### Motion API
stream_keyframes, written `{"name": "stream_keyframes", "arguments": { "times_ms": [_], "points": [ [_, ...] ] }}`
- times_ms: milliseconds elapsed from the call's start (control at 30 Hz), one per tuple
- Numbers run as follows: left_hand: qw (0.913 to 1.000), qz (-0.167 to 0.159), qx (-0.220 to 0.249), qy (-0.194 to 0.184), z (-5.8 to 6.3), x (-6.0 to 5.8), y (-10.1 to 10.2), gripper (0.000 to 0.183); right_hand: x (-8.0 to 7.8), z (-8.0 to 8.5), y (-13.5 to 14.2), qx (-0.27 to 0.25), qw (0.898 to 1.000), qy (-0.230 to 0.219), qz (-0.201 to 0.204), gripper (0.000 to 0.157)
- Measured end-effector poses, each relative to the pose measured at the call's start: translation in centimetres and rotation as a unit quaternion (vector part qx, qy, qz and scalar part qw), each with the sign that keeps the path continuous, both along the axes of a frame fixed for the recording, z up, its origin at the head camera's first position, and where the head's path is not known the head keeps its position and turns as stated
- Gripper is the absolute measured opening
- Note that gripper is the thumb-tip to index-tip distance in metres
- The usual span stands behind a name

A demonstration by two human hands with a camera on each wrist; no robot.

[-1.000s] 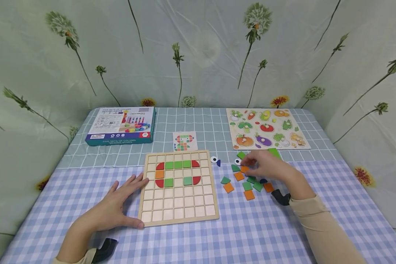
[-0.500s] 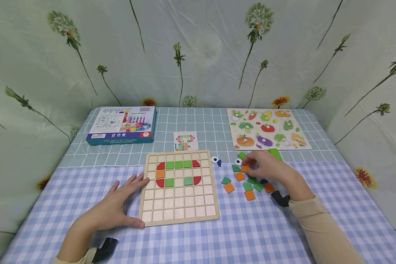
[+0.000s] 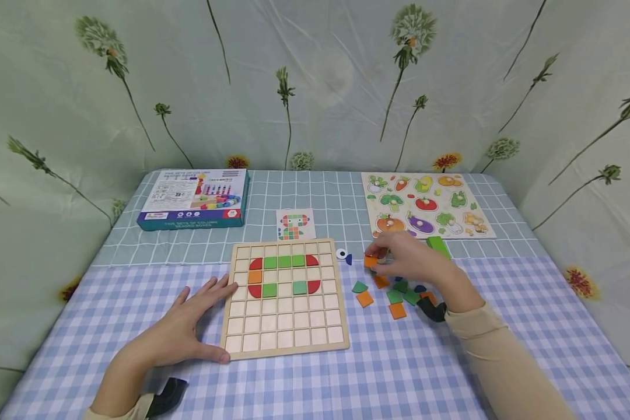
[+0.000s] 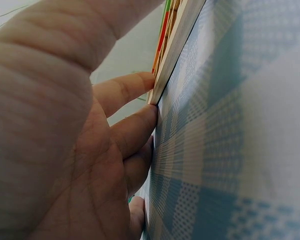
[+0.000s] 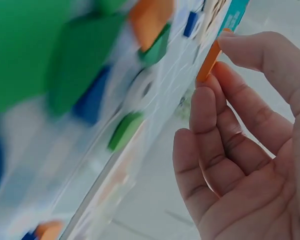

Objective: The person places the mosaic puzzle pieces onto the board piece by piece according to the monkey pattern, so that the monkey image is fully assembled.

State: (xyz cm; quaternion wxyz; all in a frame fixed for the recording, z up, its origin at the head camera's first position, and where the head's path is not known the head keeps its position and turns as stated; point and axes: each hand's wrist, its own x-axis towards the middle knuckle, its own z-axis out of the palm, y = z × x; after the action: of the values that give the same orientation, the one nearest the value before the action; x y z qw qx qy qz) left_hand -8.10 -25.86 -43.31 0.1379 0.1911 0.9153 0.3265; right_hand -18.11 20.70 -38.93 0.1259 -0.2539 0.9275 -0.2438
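My right hand [image 3: 412,256] pinches a flat, square orange tile [image 3: 370,261] between thumb and fingers, near loose green and orange tiles [image 3: 394,296] on the blue-checked worktop [image 3: 399,373]. To its left, my left hand [image 3: 181,326], fingers spread wide, touches a square, pale wooden grid board [image 3: 285,338].

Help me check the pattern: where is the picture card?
In the head view, the picture card lies at the far edge of the gridded board, between the box at left and vegetable puzzle at right.

The right hand [image 3: 412,257] partly hides its orange tile [image 3: 370,262], and the small print [image 3: 169,198] on the box [image 3: 194,202] is unreadable.
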Motion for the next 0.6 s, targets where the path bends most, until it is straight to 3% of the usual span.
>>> {"name": "stream_keyframes", "arguments": {
  "times_ms": [600],
  "points": [
    [1.0000, 0.000, 0.001, 0.000, -0.2, 0.0, -0.1, 0.123, -1.1, 0.3, -7.9, 0.007, 0.992, 0.033, 0.122, 0.023]
  ]
}}
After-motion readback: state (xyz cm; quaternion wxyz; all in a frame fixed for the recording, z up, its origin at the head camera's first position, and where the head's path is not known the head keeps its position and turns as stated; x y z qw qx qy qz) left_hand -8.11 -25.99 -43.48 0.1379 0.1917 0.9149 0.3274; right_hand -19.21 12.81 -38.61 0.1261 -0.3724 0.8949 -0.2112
